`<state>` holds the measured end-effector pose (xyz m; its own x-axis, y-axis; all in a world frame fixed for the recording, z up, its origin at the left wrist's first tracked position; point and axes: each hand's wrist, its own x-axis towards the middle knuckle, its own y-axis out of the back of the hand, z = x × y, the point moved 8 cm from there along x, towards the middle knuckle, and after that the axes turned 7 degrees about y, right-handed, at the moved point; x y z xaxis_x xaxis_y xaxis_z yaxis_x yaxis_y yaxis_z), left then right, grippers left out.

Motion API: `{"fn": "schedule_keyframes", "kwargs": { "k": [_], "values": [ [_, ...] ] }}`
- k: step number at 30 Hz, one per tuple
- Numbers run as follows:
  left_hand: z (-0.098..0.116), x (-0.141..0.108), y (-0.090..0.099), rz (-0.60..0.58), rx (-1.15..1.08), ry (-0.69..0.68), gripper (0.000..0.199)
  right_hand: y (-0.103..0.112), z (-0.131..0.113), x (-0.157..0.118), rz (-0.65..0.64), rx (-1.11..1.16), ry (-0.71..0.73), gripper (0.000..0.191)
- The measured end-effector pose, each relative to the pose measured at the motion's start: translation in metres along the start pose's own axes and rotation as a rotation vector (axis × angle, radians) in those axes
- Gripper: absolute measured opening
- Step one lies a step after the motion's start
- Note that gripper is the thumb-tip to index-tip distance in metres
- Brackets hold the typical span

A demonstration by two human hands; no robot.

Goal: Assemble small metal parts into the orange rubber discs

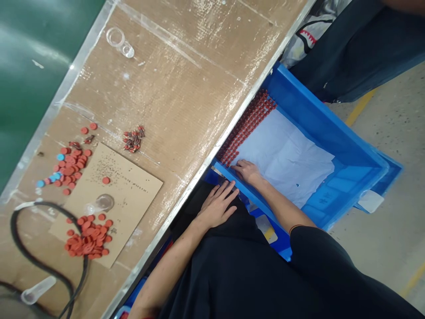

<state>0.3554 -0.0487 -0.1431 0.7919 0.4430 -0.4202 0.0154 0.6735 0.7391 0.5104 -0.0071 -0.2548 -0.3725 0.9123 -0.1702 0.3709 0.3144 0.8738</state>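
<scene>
My right hand (247,171) reaches into a blue crate (335,128) at the near end of several rows of small red-topped parts (247,128). Its fingers are bent together beside the last parts, and whatever they pinch is hidden. White paper (282,153) lines the crate floor under and beside that hand. My left hand (217,206) lies with fingers spread on dark clothing over my leg, just outside the crate wall, holding nothing.
A cardboard-covered table (186,88) carries a small heap of red-and-brown parts (133,139), piles of red discs (89,237), a brown board (133,186), clear plastic scoops (116,37) and a black cable (20,243). Another person's dark-clothed leg (352,48) is beyond the crate.
</scene>
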Motion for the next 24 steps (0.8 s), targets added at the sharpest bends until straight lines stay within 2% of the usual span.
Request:
{"fn": "schedule_keyframes", "kwargs": {
  "k": [15,24],
  "values": [
    [0.0014,0.0006,0.0046,-0.013,-0.025,0.013,0.058,-0.0026,-0.0008,0.0047,-0.040,0.015,-0.001,0.042],
    [0.0005,0.0003,0.0046,0.010,-0.046,0.009,0.057,0.0049,-0.0015,0.0017,0.050,0.065,-0.011,0.036]
  ]
}}
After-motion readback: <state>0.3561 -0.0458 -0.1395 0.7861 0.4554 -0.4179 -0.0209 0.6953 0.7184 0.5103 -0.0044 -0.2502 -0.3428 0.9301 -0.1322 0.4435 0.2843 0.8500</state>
